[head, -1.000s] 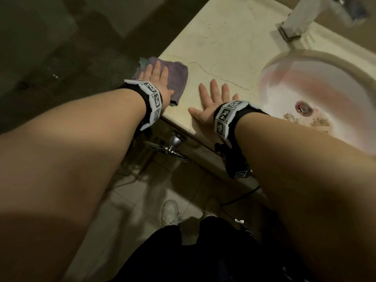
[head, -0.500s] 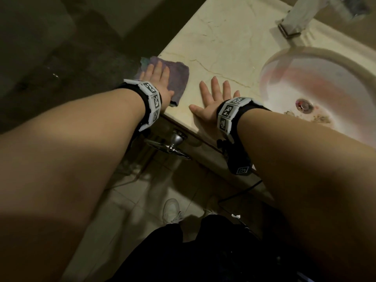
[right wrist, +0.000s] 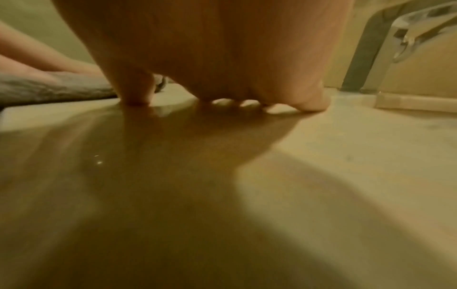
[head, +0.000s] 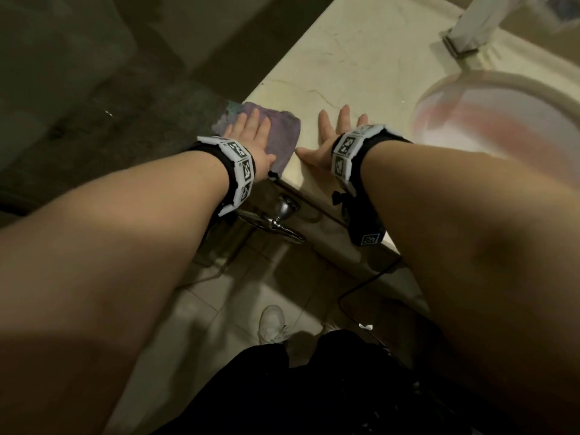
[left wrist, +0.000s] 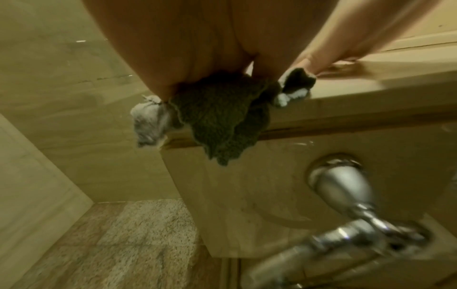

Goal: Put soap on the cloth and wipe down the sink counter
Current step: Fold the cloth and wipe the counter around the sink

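Head cam looks down over both bare forearms, each with a black wrist strap carrying white marker tiles. Left hand (head: pixel 251 136) lies flat on a crumpled purple-grey terry cloth (head: pixel 282 133), fingers straight and close together, pressing it onto the near left corner of the cream marble sink counter (head: pixel 361 58). From the left wrist cam, part of that cloth (left wrist: pixel 217 117) spills over the counter's front edge and hangs down a little, with a pale frayed bit sticking out at the corner.

Right hand (head: pixel 329 139) sits just beside the cloth, palm down on bare marble, fingers spread fairly wide and holding nothing. Right wrist cam backs this up: fingertips (right wrist: pixel 247 102) and thumb touch the shiny counter top (right wrist: pixel 371 156), with the cloth (right wrist: pixel 54 88) off to the left of the thumb.

Round white sink basin (head: pixel 502 120) is to the right of that hand, looking pinkish and blurry. Chrome faucet base (head: pixel 464 36) stands behind the basin. Below the counter edge there's a chrome towel-ring fitting (head: pixel 282 215), then beige floor tiles, a white sneaker (head: pixel 271 321) and dark trousers.
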`<act>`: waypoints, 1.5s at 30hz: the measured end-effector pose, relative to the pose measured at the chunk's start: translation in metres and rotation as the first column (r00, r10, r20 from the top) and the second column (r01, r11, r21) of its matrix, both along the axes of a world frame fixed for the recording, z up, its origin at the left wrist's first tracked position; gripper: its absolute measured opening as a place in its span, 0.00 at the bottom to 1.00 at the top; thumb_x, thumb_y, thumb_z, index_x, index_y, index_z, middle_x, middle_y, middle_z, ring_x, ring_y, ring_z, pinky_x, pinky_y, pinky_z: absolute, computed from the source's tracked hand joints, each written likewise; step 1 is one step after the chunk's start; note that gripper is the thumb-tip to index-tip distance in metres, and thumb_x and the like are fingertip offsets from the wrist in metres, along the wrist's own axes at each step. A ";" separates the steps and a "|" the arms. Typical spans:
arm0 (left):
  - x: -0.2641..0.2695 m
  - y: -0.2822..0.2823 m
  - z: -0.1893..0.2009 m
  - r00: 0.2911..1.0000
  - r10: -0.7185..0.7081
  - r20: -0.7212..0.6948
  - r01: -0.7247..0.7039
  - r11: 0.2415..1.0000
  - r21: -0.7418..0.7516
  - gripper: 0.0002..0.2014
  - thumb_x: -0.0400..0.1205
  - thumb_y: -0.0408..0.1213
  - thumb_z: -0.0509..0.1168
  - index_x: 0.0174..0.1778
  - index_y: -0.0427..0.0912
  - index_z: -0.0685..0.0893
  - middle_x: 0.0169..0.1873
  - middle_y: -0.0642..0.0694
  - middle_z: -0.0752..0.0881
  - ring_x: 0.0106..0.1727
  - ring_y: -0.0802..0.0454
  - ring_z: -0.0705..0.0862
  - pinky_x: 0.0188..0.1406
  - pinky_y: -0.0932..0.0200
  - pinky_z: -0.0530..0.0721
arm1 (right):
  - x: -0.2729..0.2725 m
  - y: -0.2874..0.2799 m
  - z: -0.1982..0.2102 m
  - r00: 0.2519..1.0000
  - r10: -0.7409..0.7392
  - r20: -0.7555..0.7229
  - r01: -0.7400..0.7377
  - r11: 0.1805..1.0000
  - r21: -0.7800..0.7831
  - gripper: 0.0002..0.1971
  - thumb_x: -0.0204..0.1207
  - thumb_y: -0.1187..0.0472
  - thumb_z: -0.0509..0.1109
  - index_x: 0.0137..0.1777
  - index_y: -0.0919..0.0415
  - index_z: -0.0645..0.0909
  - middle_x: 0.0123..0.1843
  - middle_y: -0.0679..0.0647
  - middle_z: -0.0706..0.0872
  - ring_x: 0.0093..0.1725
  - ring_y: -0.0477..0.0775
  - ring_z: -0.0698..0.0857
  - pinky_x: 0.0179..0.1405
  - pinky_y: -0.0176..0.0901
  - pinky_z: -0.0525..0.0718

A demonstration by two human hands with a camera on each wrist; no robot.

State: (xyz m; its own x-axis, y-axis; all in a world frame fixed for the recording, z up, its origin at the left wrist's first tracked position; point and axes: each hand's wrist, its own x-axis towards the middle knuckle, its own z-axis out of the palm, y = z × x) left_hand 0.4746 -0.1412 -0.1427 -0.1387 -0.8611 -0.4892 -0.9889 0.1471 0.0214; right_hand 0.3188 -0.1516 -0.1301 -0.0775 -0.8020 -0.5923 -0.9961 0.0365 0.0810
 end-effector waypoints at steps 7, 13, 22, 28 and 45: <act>-0.008 -0.039 0.001 1.000 -0.017 0.000 0.017 0.999 -0.036 0.35 0.87 0.46 0.50 0.84 0.38 0.39 0.84 0.41 0.38 0.86 0.41 0.41 0.84 0.48 0.44 | -0.004 0.003 -0.013 0.990 -0.088 0.110 0.094 0.994 -0.050 0.45 0.69 0.23 0.45 0.81 0.39 0.32 0.84 0.50 0.29 0.82 0.66 0.31 0.75 0.78 0.40; -0.023 -0.078 0.003 0.999 -0.044 0.007 0.044 0.998 -0.047 0.34 0.87 0.46 0.50 0.84 0.39 0.40 0.85 0.41 0.39 0.86 0.41 0.42 0.84 0.47 0.46 | -0.004 0.004 -0.006 0.990 -0.089 0.110 0.090 0.996 -0.009 0.44 0.70 0.24 0.46 0.80 0.38 0.31 0.83 0.49 0.27 0.82 0.64 0.30 0.74 0.80 0.38; -0.023 -0.087 0.005 0.999 -0.042 -0.014 0.042 0.999 -0.033 0.34 0.87 0.45 0.52 0.84 0.38 0.41 0.85 0.40 0.40 0.86 0.41 0.43 0.85 0.46 0.49 | -0.007 0.002 -0.008 0.985 -0.095 0.141 0.095 0.995 0.010 0.45 0.69 0.23 0.47 0.80 0.38 0.31 0.83 0.49 0.26 0.82 0.65 0.29 0.72 0.81 0.37; -0.010 -0.052 0.003 0.999 -0.034 -0.011 0.033 0.998 -0.044 0.35 0.87 0.45 0.51 0.84 0.37 0.41 0.85 0.39 0.41 0.86 0.40 0.43 0.84 0.48 0.45 | -0.005 0.000 -0.013 0.988 -0.097 0.120 0.098 0.995 -0.004 0.46 0.68 0.22 0.44 0.80 0.39 0.30 0.84 0.50 0.27 0.82 0.67 0.30 0.76 0.77 0.41; 0.004 -0.003 0.003 0.999 -0.049 -0.009 0.049 0.999 0.001 0.35 0.87 0.45 0.50 0.84 0.38 0.38 0.84 0.40 0.37 0.85 0.41 0.39 0.84 0.49 0.42 | -0.001 0.004 -0.008 0.989 -0.102 0.103 0.104 0.994 -0.017 0.47 0.67 0.21 0.42 0.81 0.40 0.33 0.84 0.51 0.30 0.82 0.66 0.31 0.78 0.74 0.41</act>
State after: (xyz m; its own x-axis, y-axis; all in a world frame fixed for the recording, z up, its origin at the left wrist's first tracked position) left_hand 0.4784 -0.1439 -0.1399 -0.1854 -0.8526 -0.4886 -0.9802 0.1955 0.0307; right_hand 0.3176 -0.1473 -0.1380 -0.1008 -0.8059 -0.5833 -0.9899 0.1402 -0.0226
